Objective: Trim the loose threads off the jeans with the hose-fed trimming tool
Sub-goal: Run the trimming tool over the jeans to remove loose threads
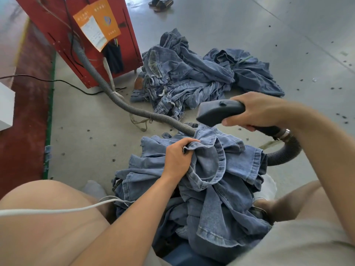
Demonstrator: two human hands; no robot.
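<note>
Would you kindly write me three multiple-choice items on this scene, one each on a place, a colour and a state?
1. Where does the second denim pile lie?
A. on the floor beside the red cabinet
B. on a table
C. in a basket

2. What colour are the cards on the cabinet?
A. green
B. orange
C. blue

3. What is the left hand doing?
A. hanging idle
B. holding the trimmer
C. gripping the jeans

Answers: 1 A, the pile sits on the grey floor by the cabinet; 2 B, the cards are orange; 3 C, its fingers curl into a denim fold while the right hand holds the trimmer.
</note>
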